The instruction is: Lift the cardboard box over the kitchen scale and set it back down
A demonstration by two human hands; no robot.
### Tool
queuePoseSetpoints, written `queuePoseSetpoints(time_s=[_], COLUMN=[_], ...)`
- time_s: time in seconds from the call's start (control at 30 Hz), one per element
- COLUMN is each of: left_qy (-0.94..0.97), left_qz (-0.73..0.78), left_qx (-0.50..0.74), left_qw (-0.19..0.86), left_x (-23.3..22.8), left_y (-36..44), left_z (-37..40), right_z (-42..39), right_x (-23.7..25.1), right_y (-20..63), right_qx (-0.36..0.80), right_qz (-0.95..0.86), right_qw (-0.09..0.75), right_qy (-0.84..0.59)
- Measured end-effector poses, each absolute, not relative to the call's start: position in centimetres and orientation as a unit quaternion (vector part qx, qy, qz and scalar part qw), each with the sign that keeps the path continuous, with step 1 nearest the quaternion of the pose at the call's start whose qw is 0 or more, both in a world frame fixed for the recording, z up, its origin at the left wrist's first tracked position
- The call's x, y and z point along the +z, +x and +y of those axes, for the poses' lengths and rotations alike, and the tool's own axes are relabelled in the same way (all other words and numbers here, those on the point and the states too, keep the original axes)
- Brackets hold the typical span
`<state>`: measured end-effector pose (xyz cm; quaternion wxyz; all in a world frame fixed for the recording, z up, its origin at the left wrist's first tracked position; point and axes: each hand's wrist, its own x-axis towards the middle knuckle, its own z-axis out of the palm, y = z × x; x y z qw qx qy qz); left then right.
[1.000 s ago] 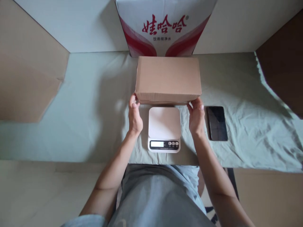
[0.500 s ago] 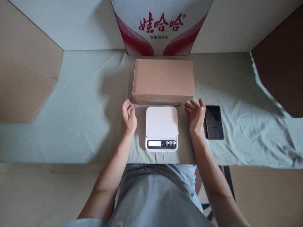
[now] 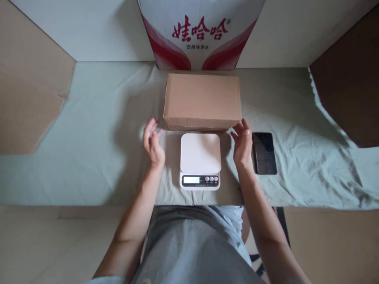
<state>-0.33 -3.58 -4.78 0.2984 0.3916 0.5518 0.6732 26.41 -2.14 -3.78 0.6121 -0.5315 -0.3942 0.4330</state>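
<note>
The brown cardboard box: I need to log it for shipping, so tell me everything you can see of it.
The brown cardboard box is plain, rectangular and closed, with no label or tape visible. It lies flat on the green cloth, long side toward the person, between the red-and-white carton and the white scale. The left hand and right hand are open at its near corners, apparently not gripping it.

Open cloth flanks our left hand (image 3: 153,144) widely to the left; our right hand (image 3: 242,142) has only a narrow lane between the white scale (image 3: 200,159) and the dark phone (image 3: 264,153). Ahead, the brown carton (image 3: 202,100) blocks passage (the printed box (image 3: 200,33) stands just behind it), with bare cloth on either side.
</note>
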Motion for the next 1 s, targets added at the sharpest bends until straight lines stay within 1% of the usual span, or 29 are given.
queuePoseSetpoints(time_s=[0.13,0.2,0.27,0.37,0.53,0.63,0.77,1.0], left_qy=[0.381,0.396,0.410,0.434,0.468,0.466,0.453,0.437], left_qz=[0.526,0.519,0.519,0.505,0.467,0.483,0.508,0.518], left_qx=[0.628,0.601,0.591,0.594,0.605,0.602,0.596,0.597], left_qw=[0.428,0.461,0.463,0.452,0.443,0.433,0.427,0.429], left_x=[-2.8,-2.1,-1.2,0.9,4.0,4.0,2.9,2.1], left_y=[0.2,0.7,1.2,1.4,1.6,1.7,1.7,1.3], left_z=[-2.2,-1.5,-1.2,-2.0,-6.8,-9.9,-12.3,-13.4], right_z=[-0.7,0.0,0.4,-0.1,-4.2,-7.3,-10.2,-11.3], right_x=[-2.4,-1.8,-1.1,0.7,4.1,4.4,3.4,2.5], right_y=[25.7,25.3,25.1,25.2,25.8,25.8,25.3,24.9], right_qx=[0.468,0.486,0.499,0.492,0.462,0.456,0.456,0.462], right_qz=[-0.432,-0.439,-0.438,-0.439,-0.421,-0.409,-0.414,-0.393], right_qw=[0.595,0.576,0.568,0.588,0.634,0.648,0.632,0.640], right_qy=[-0.491,-0.490,-0.486,-0.468,-0.455,-0.453,-0.471,-0.473])
